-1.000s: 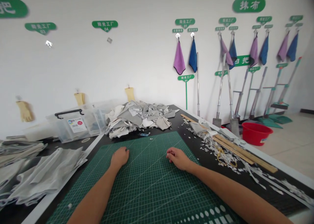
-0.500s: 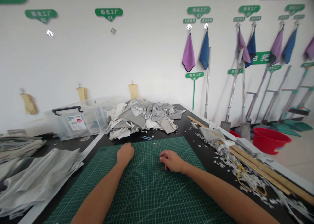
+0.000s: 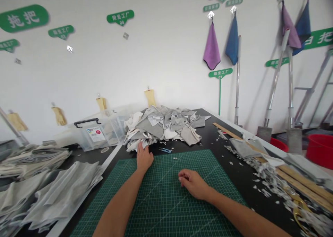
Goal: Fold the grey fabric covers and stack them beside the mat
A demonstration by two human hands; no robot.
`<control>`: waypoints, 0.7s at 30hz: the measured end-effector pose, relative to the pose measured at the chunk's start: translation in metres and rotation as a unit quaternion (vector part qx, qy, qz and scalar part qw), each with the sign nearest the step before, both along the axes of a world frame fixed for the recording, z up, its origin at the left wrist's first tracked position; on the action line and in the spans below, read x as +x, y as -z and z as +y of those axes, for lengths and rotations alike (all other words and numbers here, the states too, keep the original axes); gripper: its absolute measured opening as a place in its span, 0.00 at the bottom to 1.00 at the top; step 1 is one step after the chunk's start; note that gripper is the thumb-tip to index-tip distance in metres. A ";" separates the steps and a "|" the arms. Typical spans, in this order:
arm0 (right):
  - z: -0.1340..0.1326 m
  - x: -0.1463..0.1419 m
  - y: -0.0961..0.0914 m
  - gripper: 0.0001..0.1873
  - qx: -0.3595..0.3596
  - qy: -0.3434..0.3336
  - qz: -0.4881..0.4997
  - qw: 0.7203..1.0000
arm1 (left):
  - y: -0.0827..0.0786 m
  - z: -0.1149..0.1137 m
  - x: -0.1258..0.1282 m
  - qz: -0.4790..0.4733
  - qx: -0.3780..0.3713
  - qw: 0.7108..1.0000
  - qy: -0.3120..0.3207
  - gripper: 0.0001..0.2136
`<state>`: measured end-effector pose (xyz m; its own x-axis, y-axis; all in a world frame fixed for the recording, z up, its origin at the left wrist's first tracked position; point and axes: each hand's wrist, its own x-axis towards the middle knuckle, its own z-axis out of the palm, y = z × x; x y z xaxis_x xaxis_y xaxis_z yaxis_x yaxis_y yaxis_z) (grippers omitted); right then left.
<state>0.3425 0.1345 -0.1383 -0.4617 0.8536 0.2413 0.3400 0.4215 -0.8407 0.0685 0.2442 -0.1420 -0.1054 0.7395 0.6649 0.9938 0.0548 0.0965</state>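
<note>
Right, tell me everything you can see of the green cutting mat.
The green cutting mat is a flat, dark green sheet that looks like plastic, printed with a fine pale grid and thin diagonal lines. It lies flat on the black table, its far edge just short of the blue-handled snips. The right hand rests on its surface, while the left hand reaches past its far edge, with the left forearm above the mat.
</note>
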 end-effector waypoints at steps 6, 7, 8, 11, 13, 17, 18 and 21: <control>0.001 0.001 0.000 0.10 0.004 -0.001 -0.016 1.000 | -0.016 0.026 -0.009 -0.030 0.024 0.999 -0.016 0.26; 0.001 0.002 -0.002 0.10 0.005 -0.001 -0.019 1.000 | -0.019 0.030 -0.009 -0.026 0.016 1.000 -0.009 0.25; 0.000 0.002 -0.003 0.10 0.004 -0.002 -0.020 1.000 | -0.022 0.034 -0.009 -0.018 0.005 1.000 0.001 0.25; -0.002 0.002 -0.006 0.10 -0.008 -0.007 -0.019 1.000 | -0.030 0.044 -0.004 0.024 -0.036 0.999 0.034 0.22; -0.002 0.002 -0.006 0.11 -0.015 -0.008 -0.020 1.000 | -0.034 0.047 0.000 0.055 -0.060 0.996 0.040 0.18; 0.001 0.003 -0.003 0.11 -0.012 -0.003 -0.029 0.999 | -0.038 0.049 0.004 0.107 -0.067 0.992 0.023 0.16; 0.001 0.003 -0.003 0.11 -0.008 -0.002 -0.032 0.999 | -0.038 0.049 0.005 0.119 -0.062 0.991 0.022 0.16; 0.001 0.004 -0.004 0.11 -0.004 0.000 -0.037 0.999 | -0.040 0.049 0.005 0.163 -0.061 0.984 0.030 0.16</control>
<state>0.3460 0.1352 -0.1339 -0.4786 0.8553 0.1988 0.4020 0.4146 -0.8164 0.0735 0.2935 -0.1020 0.1452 0.8143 0.5619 0.9728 -0.0138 -0.2313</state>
